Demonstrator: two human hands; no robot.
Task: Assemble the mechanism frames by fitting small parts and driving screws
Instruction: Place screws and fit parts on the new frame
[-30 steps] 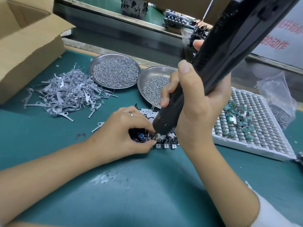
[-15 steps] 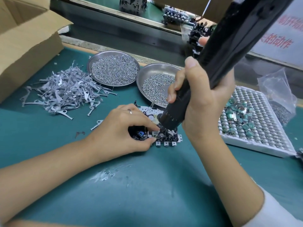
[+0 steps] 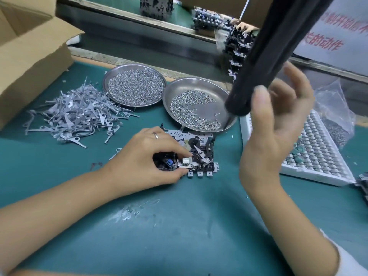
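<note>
The mechanism frame [image 3: 196, 154] is pinned flat on the green mat [image 3: 179, 226] by the left hand [image 3: 147, 158], whose fingertips pinch its near left corner beside a small blue part [image 3: 169, 161]. The right hand [image 3: 278, 124] is raised above the mat with fingers spread and relaxed; the black electric screwdriver [image 3: 268, 56] is only touched loosely by the thumb and is not clasped. Its tip hangs over the right screw dish [image 3: 199, 92], just behind the frame. A fuller screw dish [image 3: 134, 85] and a heap of metal levers [image 3: 75, 114] lie to the left, a white parts tray [image 3: 318, 156] to the right.
</note>
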